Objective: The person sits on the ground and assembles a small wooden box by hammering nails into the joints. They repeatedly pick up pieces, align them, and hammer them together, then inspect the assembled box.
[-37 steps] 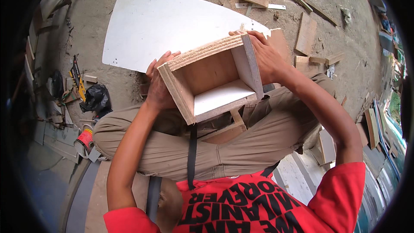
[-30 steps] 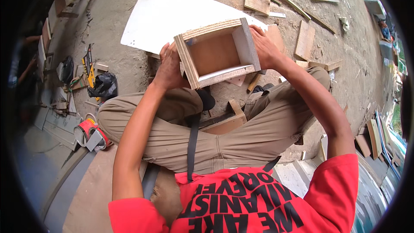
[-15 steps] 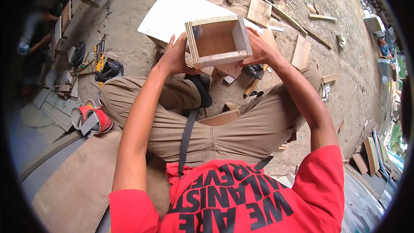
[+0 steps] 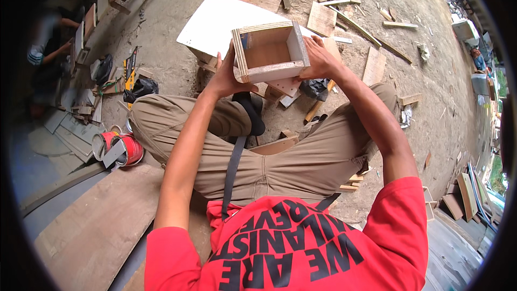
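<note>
Between my hands is a small open wooden box [image 4: 277, 71], its plywood edges showing and its hollow facing up toward me. My left hand [image 4: 224, 75] grips its left wall, with the thumb side along the edge and the other fingers mostly hidden beneath. On the opposite wall my right hand [image 4: 319, 60] is closed, its fingers wrapped round the side. The box is held over the near edge of a white board [image 4: 210, 21] that rests on a low wooden support. Whether the box touches the board I cannot tell.
Wood offcuts [image 4: 322, 19] lie scattered over the dirt floor ahead. Red paint cans [image 4: 128, 150] and a yellow-and-black saw [image 4: 130, 70] are at the left. A wooden-handled tool [image 4: 314, 110] lies by my right leg. Another person [image 4: 51, 48] sits at the far left.
Both hands still hold the box, which has shifted very slightly left. My view has moved a little, and my forearms have shifted with it.
</note>
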Motion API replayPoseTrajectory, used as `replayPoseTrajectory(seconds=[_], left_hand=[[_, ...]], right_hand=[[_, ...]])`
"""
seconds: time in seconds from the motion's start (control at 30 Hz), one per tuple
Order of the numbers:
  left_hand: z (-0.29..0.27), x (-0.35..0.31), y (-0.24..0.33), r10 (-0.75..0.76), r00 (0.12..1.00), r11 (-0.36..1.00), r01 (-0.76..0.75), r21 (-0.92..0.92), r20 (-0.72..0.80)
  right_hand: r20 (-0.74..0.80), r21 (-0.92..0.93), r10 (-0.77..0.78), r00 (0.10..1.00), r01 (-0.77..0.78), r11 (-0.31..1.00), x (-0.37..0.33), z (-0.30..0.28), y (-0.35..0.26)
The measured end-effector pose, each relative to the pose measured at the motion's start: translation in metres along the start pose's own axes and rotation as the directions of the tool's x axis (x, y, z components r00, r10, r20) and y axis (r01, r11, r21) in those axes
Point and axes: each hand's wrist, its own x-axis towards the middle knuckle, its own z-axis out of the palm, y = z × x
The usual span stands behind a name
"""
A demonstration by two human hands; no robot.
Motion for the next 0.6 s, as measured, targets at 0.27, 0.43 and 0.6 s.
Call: replayPoseTrajectory(seconds=[0.27, 0.43, 0.6], left_hand=[[-0.033, 0.024, 0.028, -0.272, 0.95, 0.816, 0.313, -0.486, 0.155], [-0.082, 0.048, 0.053, -0.402, 0.781, 0.74, 0.585, -0.333, 0.479], [-0.097, 0.066, 0.034, -0.445, 0.529, 0.608, 0.771, -0.19, 0.723]], right_hand=[[0.178, 0.306, 0.081, 0.981, -0.133, 0.943, 0.007, -0.038, -0.015], [0.506, 0.4, 0.177, 0.844, -0.412, 0.818, -0.008, -0.073, -0.025], [0.516, 0.577, 0.091, 0.852, -0.425, 0.697, -0.028, -0.091, -0.023]])
